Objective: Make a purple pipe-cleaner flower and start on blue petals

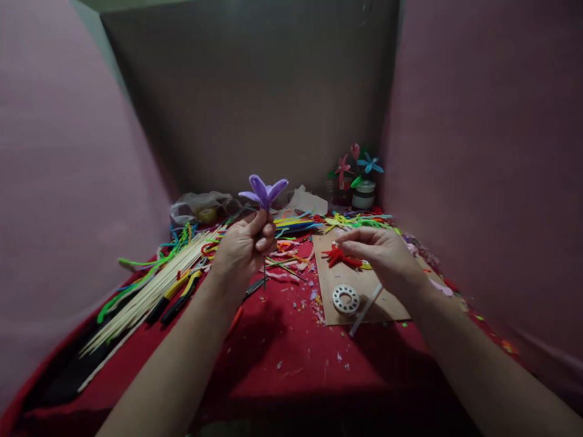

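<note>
A purple pipe-cleaner flower (265, 193) stands upright in my left hand (246, 243), its stem pinched between thumb and fingers. The thin stem comes out below the fist and points down. My right hand (380, 252) hovers over the brown board (328, 303) with thumb and index finger pressed together. A tiny pale bit shows at those fingertips, too small to name. Just beneath them lies a red pipe-cleaner shape (339, 258) with pointed arms. A white spool (345, 299) and a thin translucent stick (365, 311) rest on the board, nearer to me.
Wooden sticks (155, 288) and yellow-black pliers (175, 297) lie at left. Loose pipe cleaners (296, 224) are heaped behind my hands. A jar (364, 195) and finished blue flower (370, 162) stand at back right. Scraps dot the red cloth (291, 340).
</note>
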Demonstrator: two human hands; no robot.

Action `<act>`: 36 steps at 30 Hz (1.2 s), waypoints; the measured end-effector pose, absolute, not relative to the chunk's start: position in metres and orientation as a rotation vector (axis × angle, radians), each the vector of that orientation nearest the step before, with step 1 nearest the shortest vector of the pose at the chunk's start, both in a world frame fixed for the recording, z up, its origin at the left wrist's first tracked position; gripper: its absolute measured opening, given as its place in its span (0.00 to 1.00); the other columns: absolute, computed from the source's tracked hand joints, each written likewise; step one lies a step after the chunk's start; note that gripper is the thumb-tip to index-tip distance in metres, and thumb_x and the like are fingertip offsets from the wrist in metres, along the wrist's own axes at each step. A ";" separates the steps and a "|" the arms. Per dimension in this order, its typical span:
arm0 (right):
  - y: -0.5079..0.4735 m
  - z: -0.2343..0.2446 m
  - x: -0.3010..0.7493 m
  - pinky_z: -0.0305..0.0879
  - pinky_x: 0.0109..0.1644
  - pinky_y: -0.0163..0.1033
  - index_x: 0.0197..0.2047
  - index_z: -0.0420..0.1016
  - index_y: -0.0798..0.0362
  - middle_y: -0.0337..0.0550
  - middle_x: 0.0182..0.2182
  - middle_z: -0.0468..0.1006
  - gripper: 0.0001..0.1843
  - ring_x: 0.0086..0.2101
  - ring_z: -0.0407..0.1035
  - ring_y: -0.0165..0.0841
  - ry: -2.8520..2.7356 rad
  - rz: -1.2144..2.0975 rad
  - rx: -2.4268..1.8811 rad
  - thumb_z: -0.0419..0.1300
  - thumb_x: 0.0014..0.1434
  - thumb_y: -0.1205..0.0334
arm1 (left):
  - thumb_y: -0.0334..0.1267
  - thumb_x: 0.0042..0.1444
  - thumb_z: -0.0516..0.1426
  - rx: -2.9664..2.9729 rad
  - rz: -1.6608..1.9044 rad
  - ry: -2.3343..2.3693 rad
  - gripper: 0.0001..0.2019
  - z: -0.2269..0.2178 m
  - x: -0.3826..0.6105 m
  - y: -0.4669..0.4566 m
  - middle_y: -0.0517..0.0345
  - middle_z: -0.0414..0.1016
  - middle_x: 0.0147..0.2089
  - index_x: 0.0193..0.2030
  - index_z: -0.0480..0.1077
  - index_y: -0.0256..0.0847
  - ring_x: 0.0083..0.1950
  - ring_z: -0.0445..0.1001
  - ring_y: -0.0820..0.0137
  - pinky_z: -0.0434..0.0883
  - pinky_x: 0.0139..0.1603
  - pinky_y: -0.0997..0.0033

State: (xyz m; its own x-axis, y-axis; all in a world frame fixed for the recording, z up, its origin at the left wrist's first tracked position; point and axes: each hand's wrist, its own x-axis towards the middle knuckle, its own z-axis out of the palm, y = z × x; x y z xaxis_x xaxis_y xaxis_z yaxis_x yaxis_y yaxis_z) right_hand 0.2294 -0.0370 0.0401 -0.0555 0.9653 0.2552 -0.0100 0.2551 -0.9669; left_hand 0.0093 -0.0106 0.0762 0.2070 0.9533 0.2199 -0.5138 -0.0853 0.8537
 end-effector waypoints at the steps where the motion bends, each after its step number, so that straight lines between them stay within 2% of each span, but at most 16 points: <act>1: -0.040 0.038 0.234 0.64 0.33 0.39 0.27 0.77 0.54 0.41 0.25 0.76 0.05 0.27 0.68 0.31 -1.548 0.997 -1.073 0.62 0.47 0.62 | 0.33 0.56 0.54 1.016 1.323 0.556 0.08 0.071 0.009 -0.005 0.65 0.61 0.19 0.27 0.64 0.33 0.13 0.53 0.86 0.52 0.14 0.84; 4: -0.056 0.027 0.237 0.64 0.39 0.43 0.34 0.76 0.55 0.46 0.33 0.76 0.08 0.34 0.68 0.37 -2.060 0.710 -1.275 0.59 0.50 0.63 | 0.32 0.56 0.55 0.939 1.315 0.588 0.07 0.055 0.008 0.004 0.65 0.61 0.20 0.28 0.64 0.34 0.13 0.52 0.86 0.51 0.13 0.84; 7: -0.073 0.015 0.233 0.62 0.47 0.49 0.47 0.71 0.54 0.50 0.45 0.72 0.20 0.45 0.64 0.43 -2.328 0.412 -1.366 0.61 0.48 0.64 | 0.31 0.53 0.56 0.892 1.278 0.621 0.06 0.041 0.007 0.006 0.65 0.61 0.19 0.28 0.64 0.33 0.13 0.53 0.86 0.50 0.13 0.85; 11: -0.078 0.007 0.232 0.63 0.48 0.47 0.49 0.67 0.54 0.51 0.45 0.71 0.21 0.45 0.64 0.41 -2.395 0.347 -1.401 0.59 0.49 0.68 | 0.30 0.52 0.57 0.866 1.267 0.616 0.05 0.034 0.007 0.004 0.65 0.62 0.19 0.28 0.65 0.32 0.13 0.54 0.86 0.52 0.13 0.85; 16: -0.064 0.007 0.233 0.64 0.48 0.44 0.52 0.65 0.50 0.46 0.44 0.71 0.23 0.44 0.66 0.38 -2.083 0.657 -1.286 0.59 0.51 0.64 | 0.33 0.53 0.56 0.832 1.256 0.666 0.08 0.032 0.012 0.001 0.61 0.65 0.19 0.26 0.66 0.32 0.14 0.58 0.84 0.54 0.13 0.85; 21: -0.048 0.021 0.216 0.66 0.43 0.41 0.45 0.70 0.49 0.42 0.37 0.74 0.22 0.38 0.69 0.33 -1.559 1.263 -0.966 0.65 0.45 0.63 | 0.36 0.55 0.55 0.852 1.229 0.661 0.10 0.028 0.015 -0.002 0.55 0.71 0.21 0.27 0.67 0.32 0.15 0.62 0.81 0.59 0.14 0.84; 24: -0.036 0.030 0.203 0.67 0.40 0.41 0.43 0.73 0.50 0.41 0.33 0.75 0.18 0.33 0.69 0.32 -1.324 1.525 -0.797 0.64 0.46 0.64 | 0.37 0.55 0.55 0.874 1.207 0.613 0.10 0.027 0.014 -0.002 0.54 0.72 0.22 0.27 0.67 0.32 0.15 0.62 0.81 0.59 0.15 0.83; 26: -0.029 0.033 0.196 0.68 0.38 0.42 0.41 0.75 0.51 0.42 0.34 0.76 0.16 0.32 0.69 0.32 -1.223 1.656 -0.733 0.63 0.46 0.64 | 0.37 0.55 0.56 0.871 1.200 0.595 0.10 0.027 0.014 -0.002 0.54 0.72 0.23 0.27 0.67 0.33 0.15 0.62 0.81 0.59 0.14 0.82; 36: -0.022 0.024 0.188 0.70 0.33 0.38 0.39 0.75 0.54 0.44 0.40 0.78 0.14 0.32 0.71 0.32 -1.050 1.821 -0.597 0.61 0.45 0.65 | 0.35 0.56 0.54 0.800 1.220 0.602 0.10 0.027 0.017 -0.002 0.54 0.73 0.23 0.27 0.68 0.33 0.15 0.64 0.80 0.61 0.15 0.81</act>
